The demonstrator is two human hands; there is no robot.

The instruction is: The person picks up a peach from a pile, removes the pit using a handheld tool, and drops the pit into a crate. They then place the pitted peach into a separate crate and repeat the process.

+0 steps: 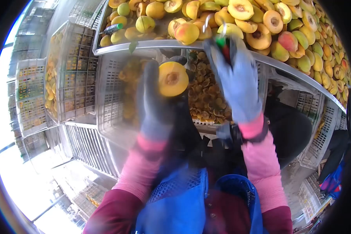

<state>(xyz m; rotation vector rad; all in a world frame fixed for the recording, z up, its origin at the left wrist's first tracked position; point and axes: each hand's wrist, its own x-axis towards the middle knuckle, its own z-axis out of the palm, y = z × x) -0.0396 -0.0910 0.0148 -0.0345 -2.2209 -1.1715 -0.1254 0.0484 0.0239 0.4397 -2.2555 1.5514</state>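
A halved yellow fruit [173, 79], its brown centre facing up, is held in my gloved left hand [156, 97], below the metal table's edge [152, 44]. My gloved right hand [238, 74] reaches up to that edge, closed on a tool with a green and red handle [223, 45]. The tool's curved metal end lies over the fruit pile. Both hands are blurred by motion. Whole and halved peach-like fruits [257, 37] cover the table.
Below the table, between my arms, a crate holds many small brown pieces [206, 91]. Stacked crates of fruit [76, 72] stand at the left. A green-capped marker [113, 28] lies among the fruit. Part of another person [335, 171] shows at the far right.
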